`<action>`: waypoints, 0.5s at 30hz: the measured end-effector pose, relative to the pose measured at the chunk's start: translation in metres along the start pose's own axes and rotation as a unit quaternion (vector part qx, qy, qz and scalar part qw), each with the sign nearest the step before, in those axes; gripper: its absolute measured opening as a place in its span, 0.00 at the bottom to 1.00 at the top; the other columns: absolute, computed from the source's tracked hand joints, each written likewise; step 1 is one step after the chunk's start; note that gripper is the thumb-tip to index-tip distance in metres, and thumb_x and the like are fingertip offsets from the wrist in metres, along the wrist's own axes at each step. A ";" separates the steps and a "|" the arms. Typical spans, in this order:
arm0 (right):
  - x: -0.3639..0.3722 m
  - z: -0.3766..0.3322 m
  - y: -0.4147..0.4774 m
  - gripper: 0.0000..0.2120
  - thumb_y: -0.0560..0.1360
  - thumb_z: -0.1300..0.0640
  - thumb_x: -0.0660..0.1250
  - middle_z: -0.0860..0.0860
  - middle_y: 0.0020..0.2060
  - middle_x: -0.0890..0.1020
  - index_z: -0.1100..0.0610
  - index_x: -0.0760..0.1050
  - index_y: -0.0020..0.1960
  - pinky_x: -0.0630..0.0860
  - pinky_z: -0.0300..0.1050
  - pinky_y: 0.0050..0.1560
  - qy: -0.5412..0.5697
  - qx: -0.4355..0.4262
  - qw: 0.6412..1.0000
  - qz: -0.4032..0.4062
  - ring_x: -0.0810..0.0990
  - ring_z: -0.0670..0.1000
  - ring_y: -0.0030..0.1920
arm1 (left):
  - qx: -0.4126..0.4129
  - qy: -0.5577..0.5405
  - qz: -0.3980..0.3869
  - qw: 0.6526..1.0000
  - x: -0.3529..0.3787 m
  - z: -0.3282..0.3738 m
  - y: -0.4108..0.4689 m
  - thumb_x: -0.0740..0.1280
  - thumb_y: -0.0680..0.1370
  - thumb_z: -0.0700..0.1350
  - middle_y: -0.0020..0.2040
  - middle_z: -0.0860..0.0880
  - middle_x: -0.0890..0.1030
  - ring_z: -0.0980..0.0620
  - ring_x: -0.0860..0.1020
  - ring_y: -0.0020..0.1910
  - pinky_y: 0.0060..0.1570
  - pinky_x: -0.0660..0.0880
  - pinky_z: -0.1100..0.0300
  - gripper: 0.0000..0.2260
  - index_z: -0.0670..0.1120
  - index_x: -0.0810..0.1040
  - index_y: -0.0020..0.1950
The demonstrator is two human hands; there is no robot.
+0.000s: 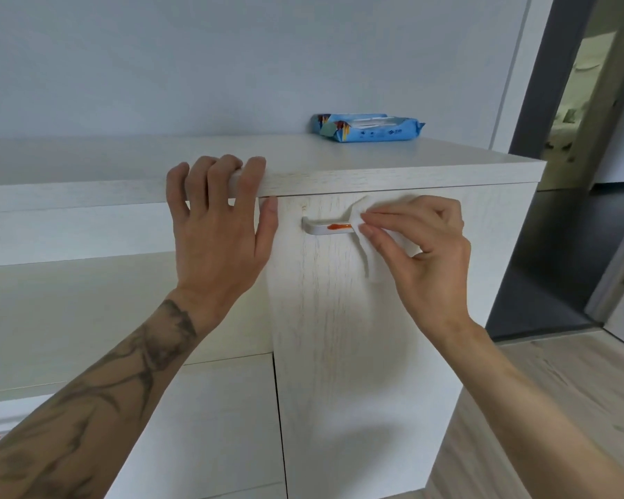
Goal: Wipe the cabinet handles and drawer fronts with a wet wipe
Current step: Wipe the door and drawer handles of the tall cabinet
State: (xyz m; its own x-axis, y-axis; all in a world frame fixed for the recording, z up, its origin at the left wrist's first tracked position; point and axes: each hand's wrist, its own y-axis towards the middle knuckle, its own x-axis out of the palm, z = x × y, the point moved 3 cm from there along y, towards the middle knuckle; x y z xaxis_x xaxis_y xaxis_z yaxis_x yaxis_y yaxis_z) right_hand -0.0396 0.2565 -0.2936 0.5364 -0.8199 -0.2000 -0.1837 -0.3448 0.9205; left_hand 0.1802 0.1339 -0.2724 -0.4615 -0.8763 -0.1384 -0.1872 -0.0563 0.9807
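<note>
Head view: I'm pinching wet wipe [370, 268] with right hand [425, 253] at handle [314, 230], left hand [217, 232] gripping cabinet top [375, 163]; dragging risks smearing red stain [339, 226].

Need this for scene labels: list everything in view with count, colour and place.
cabinet: one, white wood-grain, centre.
handle: one, white, horizontal near the door's top.
smear: one, orange-red, on the handle.
wet wipe: one, white, against the handle's right end.
wipes pack: one, blue, on the cabinet top by the wall.
floor: one, light wood-look, lower right.
doorway: one, dark-framed, upper right.
left hand: one, fingers hooked over the cabinet top's front edge.
right hand: one, pinches the wet wipe.
</note>
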 end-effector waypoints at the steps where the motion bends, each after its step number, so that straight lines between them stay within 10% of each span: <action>1: 0.000 0.001 0.002 0.07 0.78 0.57 0.77 0.46 0.53 0.87 0.54 0.88 0.55 0.74 0.67 0.60 -0.001 -0.010 1.000 -0.005 0.77 0.57 0.60 | -0.001 0.001 0.003 1.000 0.001 0.000 0.000 0.59 0.87 0.51 0.63 0.39 0.77 0.38 0.72 0.65 0.74 0.61 0.39 0.18 0.42 0.76 0.71; 15: -0.003 0.016 -0.002 0.05 0.78 0.58 0.77 0.46 0.53 0.87 0.54 0.88 0.54 0.73 0.64 0.61 0.025 -0.008 0.999 0.021 0.76 0.59 0.60 | 0.004 0.004 0.018 1.000 0.012 -0.001 0.001 0.56 0.86 0.51 0.61 0.39 0.77 0.38 0.70 0.65 0.74 0.58 0.40 0.17 0.44 0.74 0.69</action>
State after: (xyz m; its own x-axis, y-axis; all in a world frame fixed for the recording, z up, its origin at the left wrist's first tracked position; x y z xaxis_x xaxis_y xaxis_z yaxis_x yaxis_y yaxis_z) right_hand -0.0541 0.2519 -0.3005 0.5693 -0.8095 -0.1436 -0.1947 -0.3025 0.9330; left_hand 0.1752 0.1230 -0.2730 -0.4613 -0.8814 -0.1019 -0.1770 -0.0211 0.9840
